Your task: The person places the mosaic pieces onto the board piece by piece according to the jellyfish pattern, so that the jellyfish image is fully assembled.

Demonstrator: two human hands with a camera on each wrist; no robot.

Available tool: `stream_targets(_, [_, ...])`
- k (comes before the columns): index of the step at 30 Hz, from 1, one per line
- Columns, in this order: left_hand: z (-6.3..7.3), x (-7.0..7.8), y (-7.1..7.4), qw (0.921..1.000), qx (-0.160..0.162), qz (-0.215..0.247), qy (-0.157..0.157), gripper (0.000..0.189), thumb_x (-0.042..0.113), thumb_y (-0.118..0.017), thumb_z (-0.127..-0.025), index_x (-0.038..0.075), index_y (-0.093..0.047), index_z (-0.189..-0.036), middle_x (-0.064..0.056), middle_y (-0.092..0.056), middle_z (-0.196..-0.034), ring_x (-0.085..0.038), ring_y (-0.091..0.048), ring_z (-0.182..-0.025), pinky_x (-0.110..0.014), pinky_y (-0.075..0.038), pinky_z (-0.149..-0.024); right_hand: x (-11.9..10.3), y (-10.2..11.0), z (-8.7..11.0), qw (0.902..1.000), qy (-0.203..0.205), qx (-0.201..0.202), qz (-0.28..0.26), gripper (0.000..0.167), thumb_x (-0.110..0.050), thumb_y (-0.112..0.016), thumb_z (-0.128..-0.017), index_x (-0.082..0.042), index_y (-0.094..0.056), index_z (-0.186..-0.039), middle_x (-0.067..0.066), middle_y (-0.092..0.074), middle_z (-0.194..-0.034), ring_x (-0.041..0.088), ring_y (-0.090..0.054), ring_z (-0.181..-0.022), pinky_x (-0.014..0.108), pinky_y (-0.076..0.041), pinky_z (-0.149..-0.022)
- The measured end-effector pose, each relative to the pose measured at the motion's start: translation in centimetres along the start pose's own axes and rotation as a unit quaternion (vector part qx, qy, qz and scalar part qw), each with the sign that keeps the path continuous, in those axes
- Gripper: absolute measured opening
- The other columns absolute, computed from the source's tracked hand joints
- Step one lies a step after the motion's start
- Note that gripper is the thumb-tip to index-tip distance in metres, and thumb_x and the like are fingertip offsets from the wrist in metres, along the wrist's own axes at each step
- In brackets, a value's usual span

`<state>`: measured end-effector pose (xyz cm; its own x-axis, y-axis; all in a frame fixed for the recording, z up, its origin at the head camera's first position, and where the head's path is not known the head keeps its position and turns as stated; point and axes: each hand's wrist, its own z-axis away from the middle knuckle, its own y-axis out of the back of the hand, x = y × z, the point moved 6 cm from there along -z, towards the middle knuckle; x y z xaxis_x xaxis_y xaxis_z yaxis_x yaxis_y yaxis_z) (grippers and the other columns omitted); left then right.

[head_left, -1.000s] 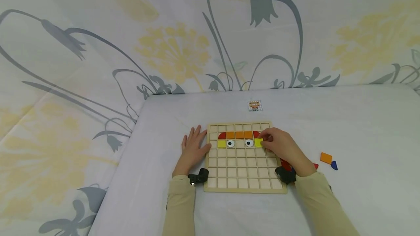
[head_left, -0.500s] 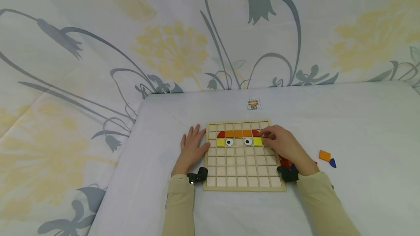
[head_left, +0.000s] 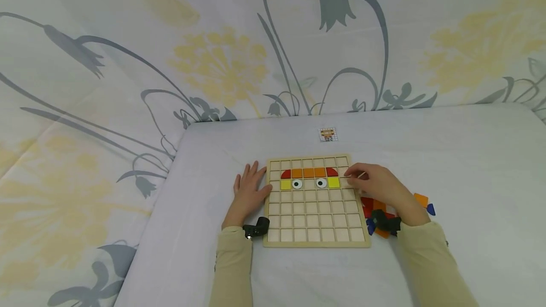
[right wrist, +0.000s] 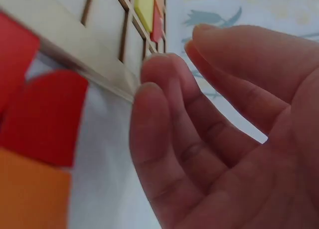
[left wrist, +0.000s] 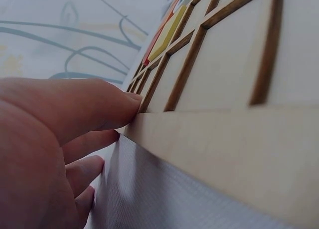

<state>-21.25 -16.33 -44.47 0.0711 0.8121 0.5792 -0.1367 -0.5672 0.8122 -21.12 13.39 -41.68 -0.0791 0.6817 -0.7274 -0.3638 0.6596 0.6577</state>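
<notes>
A wooden grid board (head_left: 315, 244) lies on the white cloth. Its upper part holds a row of orange square tiles (head_left: 308, 173) between two rounded red tiles (head_left: 332, 172). Below them sit two eye tiles (head_left: 321, 183), flanked by yellow square tiles (head_left: 333, 182). My left hand (head_left: 249, 195) lies spread beside the board's left side, thumb on the frame (left wrist: 209, 149). My right hand (head_left: 379, 184) is at the board's right edge, fingers loosely bent; the right wrist view shows nothing between them.
Right of the board lies a pile of loose red tiles (head_left: 367, 207), orange and blue pieces, partly hidden under my right wrist. Farther right are an orange tile (head_left: 421, 199) and a blue piece (head_left: 431, 209). A small picture card (head_left: 328, 134) lies beyond the board.
My right hand has drawn away to the right from the right-hand red and yellow tiles, which now show fully. My left hand has stayed at the board's left edge.
</notes>
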Motion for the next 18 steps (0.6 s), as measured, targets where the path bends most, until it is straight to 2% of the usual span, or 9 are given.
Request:
stream_targets(4, [0.0, 0.0, 0.0, 1.0, -0.002, -0.001, -0.001, 0.055, 0.031, -0.053, -0.087, 0.013, -0.037, -0.137, -0.006, -0.016, -0.148, -0.023, -0.003, -0.135, -0.046, 0.003, -0.104, -0.2, 1.1, 0.6, 0.9993, 0.016, 0.012, 0.03, 0.022, -0.022, -0.055, -0.088, -0.01, -0.061, -0.105, 0.004, -0.06, -0.095, 0.019, -0.055, -0.084, 0.033, -0.045, -0.071])
stream_targets(9, [0.0, 0.0, 0.1, 1.0, 0.001, 0.004, 0.002, 0.054, 0.03, -0.053, -0.087, 0.013, -0.038, -0.136, -0.006, -0.016, -0.148, -0.023, -0.003, -0.135, -0.046, 0.004, -0.104, -0.3, 1.9, 1.3, 0.9985, 0.014, 0.023, 0.047, 0.022, -0.019, -0.055, -0.089, -0.007, -0.06, -0.106, 0.004, -0.061, -0.088, 0.016, -0.054, -0.075, 0.03, -0.045, -0.064])
stream_targets(15, [0.1, -0.1, 0.0, 1.0, -0.001, 0.003, 0.004, 0.054, 0.03, -0.052, -0.087, 0.014, -0.038, -0.137, -0.005, -0.016, -0.148, -0.022, -0.003, -0.135, -0.046, 0.004, -0.104, 0.8, 2.1, 2.5, 0.9971, -0.005, 0.021, 0.073, 0.021, -0.02, -0.057, -0.087, -0.009, -0.061, -0.105, 0.002, -0.06, -0.086, 0.017, -0.052, -0.078, 0.031, -0.045, -0.066])
stream_targets(18, [0.1, 0.0, 0.0, 1.0, -0.001, 0.003, -0.001, 0.054, 0.031, -0.052, -0.087, 0.014, -0.038, -0.137, -0.006, -0.016, -0.148, -0.022, -0.003, -0.135, -0.046, 0.004, -0.104, 1.6, 2.4, 3.4, 0.9963, -0.015, 0.021, 0.083, 0.021, -0.021, -0.058, -0.086, -0.01, -0.061, -0.104, 0.002, -0.059, -0.088, 0.018, -0.051, -0.078, 0.03, -0.046, -0.063])
